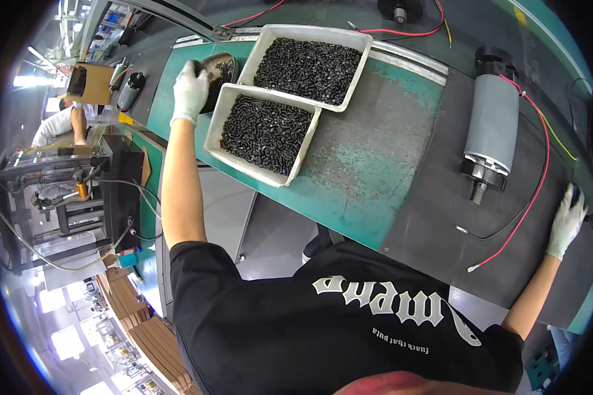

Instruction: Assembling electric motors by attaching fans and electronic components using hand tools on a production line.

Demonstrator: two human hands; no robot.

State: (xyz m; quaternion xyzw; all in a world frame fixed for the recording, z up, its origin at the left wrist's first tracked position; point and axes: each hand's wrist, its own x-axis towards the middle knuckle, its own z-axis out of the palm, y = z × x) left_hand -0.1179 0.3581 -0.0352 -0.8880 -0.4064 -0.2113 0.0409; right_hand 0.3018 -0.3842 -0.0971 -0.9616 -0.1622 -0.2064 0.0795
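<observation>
At the far left of the bench, my left hand (190, 93), in a white glove, is closed with its fingers curled at the edge of a dark dish (211, 100) holding a few small parts. A dark thing shows at the fingertips, too small to name. Beside the dish stand two white bins, a near bin (212, 135) and a far bin (364, 61), both filled with small black cylindrical parts. My right hand (566, 222), also gloved, is closed at the far right round something dark blue, mostly hidden. Between the hands lies a grey cylindrical motor (491, 125) with red and black leads.
Another dark motor end (400, 12) with wires lies at the back. A metal rail (408, 66) runs behind the bins. To the left stand a machine frame (66, 204) and an open cardboard box (91, 83), with another person (60, 125) nearby.
</observation>
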